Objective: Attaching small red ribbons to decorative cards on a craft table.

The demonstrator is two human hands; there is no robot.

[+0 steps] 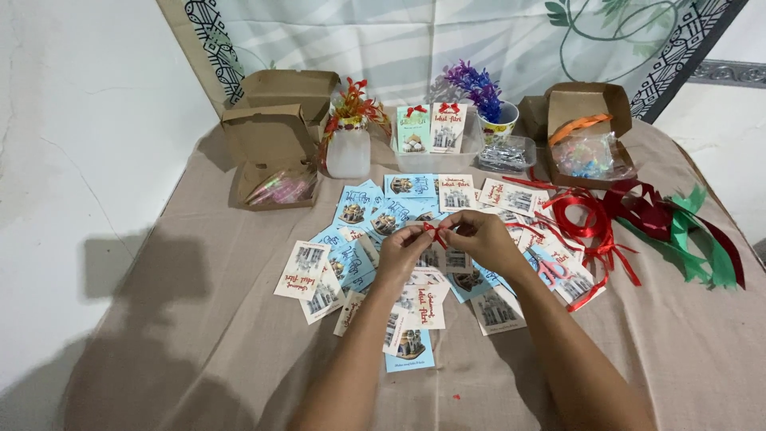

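- Two hands, ours: left hand [401, 246] and right hand [483, 237], both pinching one short red ribbon piece [436, 231] between fingertips.
- Ribbon piece held above scattered printed cards [415, 307] on beige tablecloth [199, 319].
- Red ribbon coil [582, 214] lying right.

I see small rectangular cards [415, 263], blue and white, scattered over the tan cloth. Two more cards [432, 128], green and white with red bows, stand upright at the back. Open brown cardboard boxes sit far left [271, 156] and far right [586, 120].
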